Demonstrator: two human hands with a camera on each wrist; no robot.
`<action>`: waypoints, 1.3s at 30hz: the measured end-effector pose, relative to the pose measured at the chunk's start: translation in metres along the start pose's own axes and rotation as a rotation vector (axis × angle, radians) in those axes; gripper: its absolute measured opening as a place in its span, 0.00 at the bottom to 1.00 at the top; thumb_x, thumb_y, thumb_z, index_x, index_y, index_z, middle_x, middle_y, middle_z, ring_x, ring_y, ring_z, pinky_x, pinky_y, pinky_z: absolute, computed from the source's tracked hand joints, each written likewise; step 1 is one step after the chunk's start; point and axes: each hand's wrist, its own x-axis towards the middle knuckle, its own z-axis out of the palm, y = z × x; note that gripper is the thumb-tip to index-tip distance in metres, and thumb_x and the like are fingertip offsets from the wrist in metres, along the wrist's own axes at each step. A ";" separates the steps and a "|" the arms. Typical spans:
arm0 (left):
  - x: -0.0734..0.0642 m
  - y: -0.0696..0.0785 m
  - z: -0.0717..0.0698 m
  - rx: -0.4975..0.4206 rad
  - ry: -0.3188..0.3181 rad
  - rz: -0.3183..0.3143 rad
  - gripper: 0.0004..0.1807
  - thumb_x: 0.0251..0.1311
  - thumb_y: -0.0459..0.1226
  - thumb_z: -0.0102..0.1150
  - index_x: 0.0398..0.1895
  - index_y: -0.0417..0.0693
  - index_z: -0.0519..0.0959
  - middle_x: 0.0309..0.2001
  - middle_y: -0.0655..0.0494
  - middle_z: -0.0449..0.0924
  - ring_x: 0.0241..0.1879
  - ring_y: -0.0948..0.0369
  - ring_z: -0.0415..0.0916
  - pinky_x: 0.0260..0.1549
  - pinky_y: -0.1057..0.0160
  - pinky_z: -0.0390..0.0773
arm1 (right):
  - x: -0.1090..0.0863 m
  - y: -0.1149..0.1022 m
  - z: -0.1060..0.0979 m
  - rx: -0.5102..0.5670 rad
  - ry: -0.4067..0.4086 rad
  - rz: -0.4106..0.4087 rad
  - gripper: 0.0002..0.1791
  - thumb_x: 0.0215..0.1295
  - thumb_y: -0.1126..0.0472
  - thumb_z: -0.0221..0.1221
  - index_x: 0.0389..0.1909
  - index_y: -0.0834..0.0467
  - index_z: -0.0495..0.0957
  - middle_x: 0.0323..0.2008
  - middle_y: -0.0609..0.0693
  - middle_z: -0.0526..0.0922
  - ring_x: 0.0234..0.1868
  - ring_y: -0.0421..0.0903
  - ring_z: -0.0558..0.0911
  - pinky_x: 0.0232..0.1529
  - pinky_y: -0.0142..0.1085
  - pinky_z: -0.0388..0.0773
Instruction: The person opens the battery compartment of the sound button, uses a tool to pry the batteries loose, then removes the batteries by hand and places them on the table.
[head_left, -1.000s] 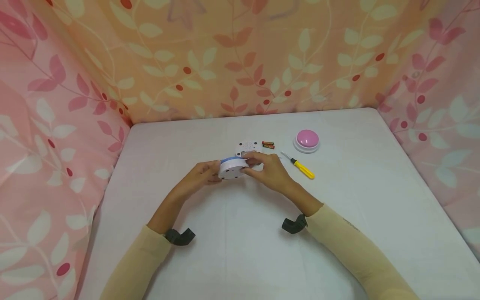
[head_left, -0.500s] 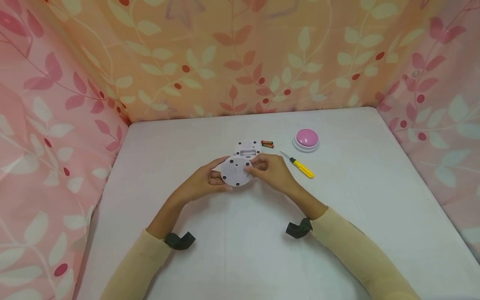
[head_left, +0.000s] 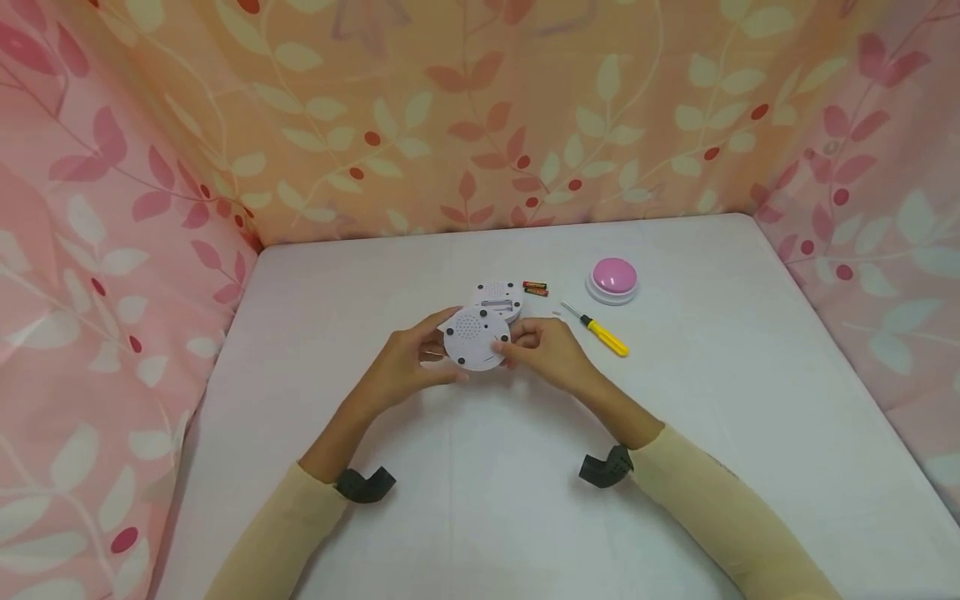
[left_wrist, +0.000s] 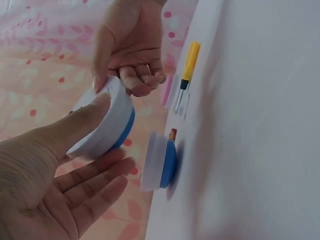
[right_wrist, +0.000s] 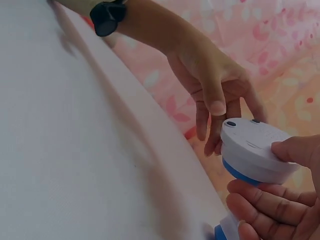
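Observation:
Between the hands is a round white sound button [head_left: 468, 346] with a blue top [left_wrist: 125, 131]. Its white underside, with dark feet and speaker holes, faces up toward the head view. My right hand [head_left: 553, 348] pinches its right edge, thumb on the underside and fingers beneath. My left hand [head_left: 401, 364] is spread loosely around the left side; in the right wrist view its thumb stands close to the rim, and whether it touches I cannot tell. Just behind, a second blue-and-white sound button [head_left: 506, 307] lies upside down on the table, its battery compartment uncovered.
Two small batteries [head_left: 536, 288] lie right of the second button. A yellow-handled screwdriver [head_left: 604, 337] is farther right, with a pink-topped sound button [head_left: 615, 277] behind it. A tiny pale piece [head_left: 557, 313] lies near the screwdriver tip. Floral curtains [head_left: 480, 117] enclose the white table [head_left: 465, 517].
The held button has tilted from edge-on so its underside faces the head view, then turned slightly. The left fingers have spread from its edge; the right hand keeps its pinch.

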 end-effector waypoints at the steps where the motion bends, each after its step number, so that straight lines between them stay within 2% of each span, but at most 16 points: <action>1: 0.000 0.000 0.001 0.012 0.001 0.012 0.53 0.46 0.41 0.82 0.76 0.69 0.64 0.45 0.59 0.84 0.44 0.59 0.84 0.45 0.54 0.86 | -0.001 0.000 0.000 0.015 -0.010 0.012 0.18 0.63 0.44 0.69 0.39 0.56 0.83 0.30 0.50 0.90 0.37 0.51 0.81 0.29 0.34 0.67; 3: 0.002 0.000 0.004 0.026 -0.001 0.033 0.54 0.45 0.41 0.83 0.76 0.68 0.63 0.43 0.61 0.82 0.42 0.59 0.82 0.41 0.53 0.87 | -0.003 0.000 -0.002 0.043 -0.033 0.028 0.18 0.63 0.44 0.69 0.37 0.57 0.83 0.30 0.53 0.89 0.37 0.52 0.81 0.31 0.36 0.66; 6: 0.004 0.000 0.009 0.087 -0.002 0.037 0.55 0.44 0.43 0.84 0.77 0.67 0.62 0.41 0.61 0.79 0.39 0.60 0.78 0.35 0.57 0.86 | -0.005 0.001 -0.003 0.054 -0.071 0.046 0.19 0.63 0.44 0.69 0.36 0.57 0.84 0.30 0.55 0.89 0.38 0.51 0.82 0.35 0.38 0.68; 12: 0.005 0.001 0.021 0.314 -0.017 -0.028 0.57 0.43 0.49 0.83 0.78 0.60 0.59 0.32 0.56 0.77 0.28 0.61 0.72 0.23 0.65 0.74 | -0.006 0.006 -0.009 -0.023 -0.141 0.069 0.20 0.63 0.42 0.68 0.32 0.56 0.86 0.29 0.53 0.89 0.38 0.49 0.79 0.36 0.37 0.72; 15: 0.006 0.001 0.025 0.375 -0.037 -0.039 0.59 0.42 0.53 0.83 0.77 0.58 0.59 0.27 0.53 0.75 0.25 0.61 0.69 0.21 0.64 0.71 | -0.004 0.009 -0.014 -0.037 -0.185 0.082 0.22 0.64 0.42 0.67 0.30 0.59 0.86 0.28 0.55 0.89 0.35 0.51 0.79 0.31 0.36 0.73; 17: 0.008 -0.002 0.028 0.349 -0.054 -0.037 0.58 0.42 0.54 0.83 0.77 0.56 0.60 0.28 0.55 0.75 0.26 0.61 0.69 0.22 0.65 0.71 | -0.002 0.013 -0.016 -0.027 -0.220 0.085 0.23 0.65 0.43 0.66 0.30 0.62 0.85 0.28 0.57 0.88 0.33 0.51 0.80 0.30 0.35 0.74; 21: 0.013 -0.014 0.034 0.223 -0.078 -0.030 0.56 0.42 0.52 0.83 0.75 0.53 0.63 0.38 0.59 0.78 0.30 0.60 0.70 0.25 0.65 0.72 | 0.001 0.022 -0.019 0.014 -0.285 0.104 0.25 0.66 0.42 0.65 0.29 0.63 0.85 0.26 0.58 0.87 0.28 0.50 0.81 0.28 0.34 0.74; 24: 0.016 -0.023 0.039 0.172 -0.097 -0.025 0.56 0.43 0.54 0.82 0.75 0.54 0.63 0.48 0.60 0.79 0.35 0.61 0.70 0.28 0.67 0.71 | 0.003 0.029 -0.020 0.036 -0.314 0.132 0.25 0.66 0.42 0.65 0.28 0.63 0.86 0.26 0.57 0.88 0.26 0.47 0.79 0.25 0.32 0.71; 27: 0.018 -0.032 0.045 0.145 -0.106 -0.011 0.56 0.43 0.55 0.82 0.75 0.54 0.62 0.51 0.60 0.79 0.38 0.62 0.71 0.30 0.66 0.73 | 0.003 0.034 -0.020 0.049 -0.327 0.148 0.26 0.66 0.42 0.65 0.27 0.64 0.85 0.26 0.57 0.88 0.23 0.45 0.79 0.22 0.31 0.67; 31: 0.021 -0.041 0.052 0.073 -0.109 0.008 0.57 0.41 0.51 0.84 0.75 0.54 0.63 0.58 0.62 0.77 0.48 0.63 0.74 0.43 0.63 0.78 | 0.003 0.036 -0.020 0.060 -0.347 0.168 0.26 0.67 0.43 0.65 0.28 0.65 0.85 0.27 0.58 0.88 0.20 0.44 0.78 0.20 0.30 0.65; 34: 0.022 -0.044 0.057 0.033 -0.107 0.009 0.57 0.40 0.52 0.85 0.75 0.54 0.63 0.63 0.65 0.74 0.59 0.66 0.71 0.58 0.60 0.74 | 0.004 0.038 -0.020 0.058 -0.381 0.178 0.25 0.68 0.44 0.64 0.29 0.64 0.86 0.27 0.58 0.88 0.19 0.43 0.78 0.18 0.30 0.66; 37: 0.023 -0.047 0.060 0.019 -0.095 0.000 0.57 0.39 0.55 0.83 0.74 0.53 0.64 0.63 0.65 0.74 0.62 0.66 0.71 0.64 0.56 0.72 | 0.005 0.041 -0.019 0.062 -0.410 0.179 0.24 0.69 0.44 0.62 0.31 0.63 0.87 0.27 0.57 0.88 0.18 0.42 0.78 0.18 0.30 0.66; 39: 0.023 -0.047 0.061 0.011 -0.083 -0.009 0.57 0.39 0.57 0.83 0.74 0.52 0.64 0.63 0.65 0.74 0.61 0.65 0.71 0.64 0.54 0.72 | 0.006 0.042 -0.020 0.074 -0.424 0.183 0.24 0.70 0.44 0.62 0.32 0.63 0.87 0.28 0.57 0.89 0.18 0.42 0.79 0.17 0.30 0.66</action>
